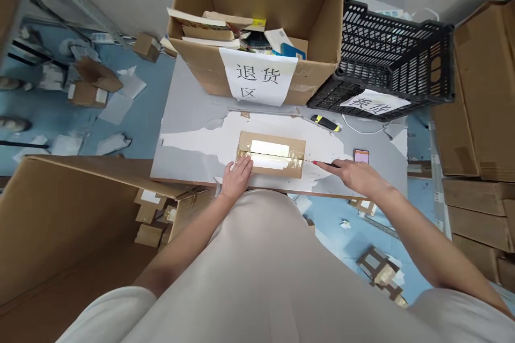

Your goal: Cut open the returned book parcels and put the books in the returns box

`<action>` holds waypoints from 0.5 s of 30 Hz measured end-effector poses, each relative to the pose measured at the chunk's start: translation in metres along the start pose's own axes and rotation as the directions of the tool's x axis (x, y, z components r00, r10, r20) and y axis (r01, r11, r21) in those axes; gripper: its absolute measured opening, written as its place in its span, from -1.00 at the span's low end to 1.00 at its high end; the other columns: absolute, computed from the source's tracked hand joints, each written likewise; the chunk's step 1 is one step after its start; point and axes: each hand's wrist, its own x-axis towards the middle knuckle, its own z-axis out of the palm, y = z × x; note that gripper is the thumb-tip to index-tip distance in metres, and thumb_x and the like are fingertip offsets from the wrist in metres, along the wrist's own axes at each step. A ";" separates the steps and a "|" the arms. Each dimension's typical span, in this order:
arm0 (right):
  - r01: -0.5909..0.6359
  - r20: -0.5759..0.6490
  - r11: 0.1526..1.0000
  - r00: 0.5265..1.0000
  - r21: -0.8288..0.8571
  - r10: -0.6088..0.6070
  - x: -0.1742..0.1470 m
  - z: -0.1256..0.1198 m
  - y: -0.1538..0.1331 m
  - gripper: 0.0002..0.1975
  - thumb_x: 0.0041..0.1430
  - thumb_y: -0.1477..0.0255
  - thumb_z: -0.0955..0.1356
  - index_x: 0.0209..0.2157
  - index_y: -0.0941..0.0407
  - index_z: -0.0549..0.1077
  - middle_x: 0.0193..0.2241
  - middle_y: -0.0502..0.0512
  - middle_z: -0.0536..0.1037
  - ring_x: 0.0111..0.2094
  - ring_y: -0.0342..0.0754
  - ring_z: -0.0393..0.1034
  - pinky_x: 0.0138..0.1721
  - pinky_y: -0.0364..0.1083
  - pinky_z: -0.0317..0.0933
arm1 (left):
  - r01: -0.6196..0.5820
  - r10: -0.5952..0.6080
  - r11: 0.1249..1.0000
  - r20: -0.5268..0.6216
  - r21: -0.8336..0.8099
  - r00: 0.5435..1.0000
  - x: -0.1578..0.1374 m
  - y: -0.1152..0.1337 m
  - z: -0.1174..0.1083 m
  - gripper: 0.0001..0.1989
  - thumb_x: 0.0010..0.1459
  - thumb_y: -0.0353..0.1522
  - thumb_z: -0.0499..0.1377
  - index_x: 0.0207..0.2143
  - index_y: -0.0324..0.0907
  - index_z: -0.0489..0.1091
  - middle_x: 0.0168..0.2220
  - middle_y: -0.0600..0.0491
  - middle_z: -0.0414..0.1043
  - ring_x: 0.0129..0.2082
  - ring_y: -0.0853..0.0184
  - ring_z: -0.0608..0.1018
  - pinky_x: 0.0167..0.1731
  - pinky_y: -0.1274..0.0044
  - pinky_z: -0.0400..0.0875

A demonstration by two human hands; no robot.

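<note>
A small taped cardboard box (271,167) lies on the table in front of me, with a white label on top and a dark line along its length. My left hand (238,174) rests on its left end, fingers stretched out flat over the near corner. In my right hand (354,174) is a slim knife (328,165) with a dark handle and a red part near the blade. Its thin tip points left at the box's right end; whether it touches the cardboard I cannot tell. Behind the box lies a black and yellow box cutter (325,122).
A large carton (193,67) with books stands at the table's back. Right of it is a black plastic crate (426,88). A phone (361,156) lies near my right hand. A big open carton (80,214) stands at the left, and stacked boxes (477,214) at the right.
</note>
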 end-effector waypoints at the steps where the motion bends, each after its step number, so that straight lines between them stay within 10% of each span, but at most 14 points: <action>1: -0.024 -0.035 0.996 0.999 0.083 0.027 -0.011 0.005 0.003 -0.20 0.13 0.70 0.13 0.30 -0.26 -0.03 -0.25 0.07 0.50 -0.37 -0.08 0.40 -0.50 -0.18 0.13 | 0.000 0.000 1.000 0.018 0.004 1.000 0.000 0.001 -0.004 -0.60 0.29 -0.38 -0.07 0.14 -0.13 0.27 0.18 -0.14 0.30 0.21 0.16 0.33 0.12 0.23 0.09; 4: -0.119 -0.146 0.861 0.965 0.494 0.217 -0.033 0.030 0.007 -0.41 0.28 0.48 0.14 0.30 -0.20 0.04 -0.21 0.07 0.52 -0.40 -0.11 0.40 -0.49 -0.17 0.24 | -0.003 0.002 1.000 0.066 0.019 0.998 0.005 0.005 -0.017 -0.60 0.26 -0.35 -0.02 0.13 -0.11 0.27 0.16 -0.16 0.33 0.18 0.12 0.35 0.16 0.16 -0.03; 10: -0.045 0.060 -0.042 0.864 0.998 0.500 0.003 0.099 -0.035 -0.33 0.19 0.15 0.27 0.30 -0.02 0.09 -0.21 0.09 0.52 -0.52 -0.19 0.33 -0.59 -0.15 0.33 | -0.068 0.052 0.994 0.174 0.091 0.983 0.048 0.008 -0.039 0.03 -0.20 0.00 0.34 0.27 -0.21 0.07 0.31 -0.35 -0.04 0.31 -0.15 0.04 0.20 0.04 -0.23; 15: 0.069 0.085 -0.260 0.841 0.963 0.535 0.028 0.118 -0.070 -0.28 0.12 0.12 0.32 0.29 -0.01 0.13 -0.20 0.11 0.50 -0.51 -0.21 0.30 -0.61 -0.16 0.32 | -0.143 0.097 0.982 0.317 0.125 0.943 0.085 0.008 -0.041 0.35 -0.42 0.15 0.34 0.33 -0.29 -0.11 0.35 -0.39 -0.28 0.33 -0.27 -0.19 0.18 -0.03 -0.29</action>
